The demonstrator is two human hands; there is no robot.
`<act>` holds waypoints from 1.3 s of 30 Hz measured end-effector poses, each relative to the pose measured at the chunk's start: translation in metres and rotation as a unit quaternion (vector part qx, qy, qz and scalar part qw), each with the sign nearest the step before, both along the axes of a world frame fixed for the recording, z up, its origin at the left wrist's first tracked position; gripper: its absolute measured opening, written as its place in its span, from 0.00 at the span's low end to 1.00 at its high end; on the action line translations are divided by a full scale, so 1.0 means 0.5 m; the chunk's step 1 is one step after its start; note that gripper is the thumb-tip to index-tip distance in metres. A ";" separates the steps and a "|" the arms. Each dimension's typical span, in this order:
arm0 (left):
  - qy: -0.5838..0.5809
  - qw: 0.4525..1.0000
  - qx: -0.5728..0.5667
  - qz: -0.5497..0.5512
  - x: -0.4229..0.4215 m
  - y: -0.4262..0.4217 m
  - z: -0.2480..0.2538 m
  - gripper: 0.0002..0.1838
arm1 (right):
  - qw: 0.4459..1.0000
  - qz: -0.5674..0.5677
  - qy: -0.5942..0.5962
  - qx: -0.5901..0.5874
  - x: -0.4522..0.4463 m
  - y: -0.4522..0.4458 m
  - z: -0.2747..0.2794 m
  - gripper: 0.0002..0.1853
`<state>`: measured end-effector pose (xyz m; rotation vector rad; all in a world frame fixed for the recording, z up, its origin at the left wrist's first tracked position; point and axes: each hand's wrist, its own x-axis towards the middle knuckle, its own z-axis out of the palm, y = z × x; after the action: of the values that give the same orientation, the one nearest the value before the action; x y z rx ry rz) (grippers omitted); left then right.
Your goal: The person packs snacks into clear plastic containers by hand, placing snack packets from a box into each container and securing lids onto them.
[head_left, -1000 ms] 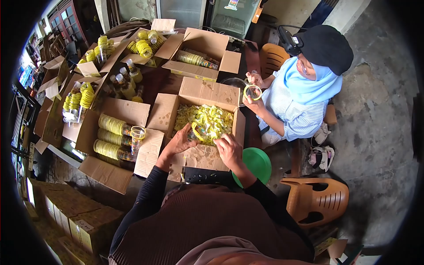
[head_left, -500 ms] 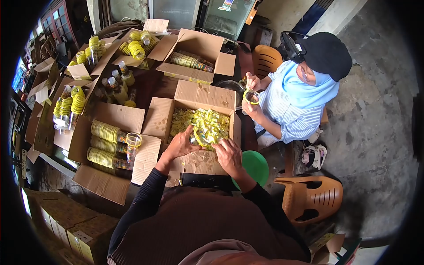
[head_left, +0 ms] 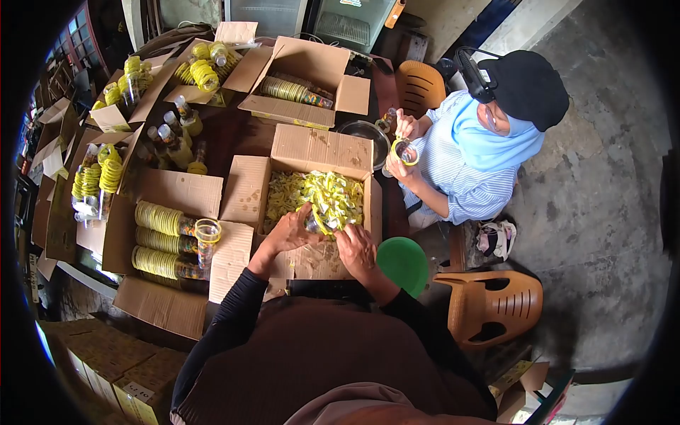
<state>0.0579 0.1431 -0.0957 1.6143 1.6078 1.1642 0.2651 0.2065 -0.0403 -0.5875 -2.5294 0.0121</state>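
Note:
My left hand is curled around a clear plastic cup with a yellow rim, mostly hidden by the fingers and the packets. To its right, my right hand has its fingers closed at the near edge of the pile; what they pinch is too small to make out. Both hands are over the front of an open cardboard box. Small yellow-and-white packets fill that box.
A co-worker sits at the right with a yellow-rimmed cup. Stacked cups lie in a box at left, with one upright cup beside them. A green basin and an orange chair stand at right.
The view has shifted slightly, so the boxes appear a little further left and up. My hands stay at the front of the packet pile, with the right fingers moved slightly.

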 end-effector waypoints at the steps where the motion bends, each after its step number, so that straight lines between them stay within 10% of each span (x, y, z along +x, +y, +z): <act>1: -0.096 0.995 -0.004 -0.017 -0.005 -0.002 -0.011 0.44 | 1.000 0.001 -0.002 -0.002 -0.001 0.004 -0.005 0.05; 7: -0.157 0.983 -0.051 -0.076 -0.034 -0.015 0.025 0.39 | 1.000 0.026 -0.003 -0.010 -0.018 0.013 -0.006 0.06; 13: -0.247 0.966 0.007 -0.072 -0.024 -0.008 -0.008 0.36 | 0.958 -0.064 0.049 -0.274 -0.027 0.009 0.005 0.03; 17: -0.170 0.978 0.072 -0.096 -0.030 0.002 -0.057 0.37 | 0.995 0.039 0.002 -0.094 -0.011 0.033 0.006 0.03; 20: -0.279 0.932 -0.204 -0.114 -0.036 -0.020 0.067 0.37 | 0.998 0.060 0.004 -0.012 -0.007 0.021 -0.003 0.03; 23: -0.370 0.913 -0.137 -0.101 -0.020 -0.019 0.031 0.37 | 0.998 0.036 0.042 -0.026 -0.025 0.017 -0.003 0.05; 30: -0.324 0.933 -0.130 -0.091 -0.015 -0.012 0.035 0.39 | 0.942 -0.101 0.114 -0.299 -0.035 0.006 -0.016 0.05; 39: -0.435 0.877 -0.176 -0.100 -0.005 -0.031 0.080 0.49 | 1.000 0.010 0.010 -0.015 -0.003 0.019 0.013 0.07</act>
<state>0.0553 0.1278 -0.0556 0.7913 0.9483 1.1534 0.2635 0.2162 -0.0339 -0.5718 -2.5202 0.0614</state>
